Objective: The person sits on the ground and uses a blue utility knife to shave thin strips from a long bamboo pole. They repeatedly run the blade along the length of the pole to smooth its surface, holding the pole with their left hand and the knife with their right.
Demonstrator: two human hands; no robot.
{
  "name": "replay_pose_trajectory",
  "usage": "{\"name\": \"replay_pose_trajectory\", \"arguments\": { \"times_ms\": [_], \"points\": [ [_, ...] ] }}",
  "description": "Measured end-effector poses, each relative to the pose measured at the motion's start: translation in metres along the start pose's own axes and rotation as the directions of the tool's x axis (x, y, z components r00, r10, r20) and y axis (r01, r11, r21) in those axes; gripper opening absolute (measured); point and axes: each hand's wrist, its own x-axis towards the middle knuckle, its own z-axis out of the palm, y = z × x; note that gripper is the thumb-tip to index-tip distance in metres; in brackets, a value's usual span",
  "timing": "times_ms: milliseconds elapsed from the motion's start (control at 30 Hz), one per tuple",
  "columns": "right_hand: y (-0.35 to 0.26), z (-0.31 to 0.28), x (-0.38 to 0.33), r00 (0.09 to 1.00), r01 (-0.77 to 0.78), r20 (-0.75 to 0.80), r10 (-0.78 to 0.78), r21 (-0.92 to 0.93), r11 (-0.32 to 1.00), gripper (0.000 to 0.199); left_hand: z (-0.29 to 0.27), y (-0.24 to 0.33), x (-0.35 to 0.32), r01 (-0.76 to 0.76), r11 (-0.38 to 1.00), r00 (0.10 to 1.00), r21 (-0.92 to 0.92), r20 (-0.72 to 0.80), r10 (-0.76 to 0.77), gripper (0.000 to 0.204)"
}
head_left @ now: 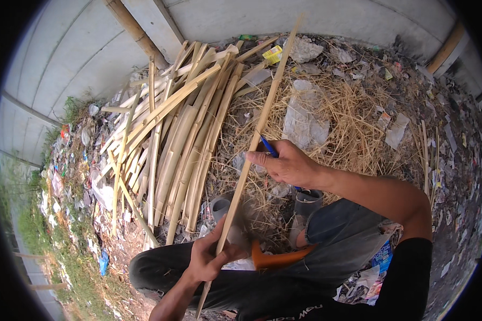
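Note:
A long, pale split-bamboo strip (pixel 270 101) runs slantwise from my lap up toward the wall. My left hand (pixel 211 254) grips it near its lower end, above my bent leg. Midway along the strip, my right hand (pixel 286 163) is closed around a slim blue pen (pixel 268 145). The pen's upper end is at the strip's edge, and its other end shows below my palm. My right thumb lies close against the strip; whether it presses on it I cannot tell.
A heap of split bamboo strips (pixel 185 139) lies ahead on the left. Dry shavings (pixel 353 117) and a crumpled plastic sheet (pixel 305 115) cover the ground on the right. An orange curved object (pixel 276 260) sits between my legs. A pale panel wall (pixel 316 18) stands behind.

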Motion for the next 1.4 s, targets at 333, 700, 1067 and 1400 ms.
{"name": "replay_pose_trajectory", "arguments": {
  "times_ms": [333, 700, 1067, 1400],
  "points": [
    [-0.020, -0.021, 0.008, 0.978, 0.145, -0.160, -0.133, 0.067, 0.987, 0.035, -0.005, -0.003, 0.004, -0.024, 0.994, 0.981, 0.106, 0.195, 0.003, 0.071],
    [-0.058, -0.093, -0.002, 0.904, 0.177, -0.354, -0.240, -0.203, 0.963, 0.028, 0.007, 0.002, 0.001, 0.121, 0.992, 0.992, 0.038, 0.036, -0.122, 0.044],
    [-0.059, -0.066, -0.016, 0.904, 0.156, -0.177, -0.388, -0.709, 0.687, 0.042, -0.006, -0.001, -0.001, 0.230, 0.973, 0.965, -0.013, 0.135, -0.227, 0.047],
    [-0.047, -0.038, -0.022, 0.928, 0.140, -0.119, -0.353, -0.767, 0.626, 0.054, -0.002, 0.001, 0.000, 0.262, 0.964, 0.957, -0.044, 0.138, -0.254, 0.046]
  ]
}}
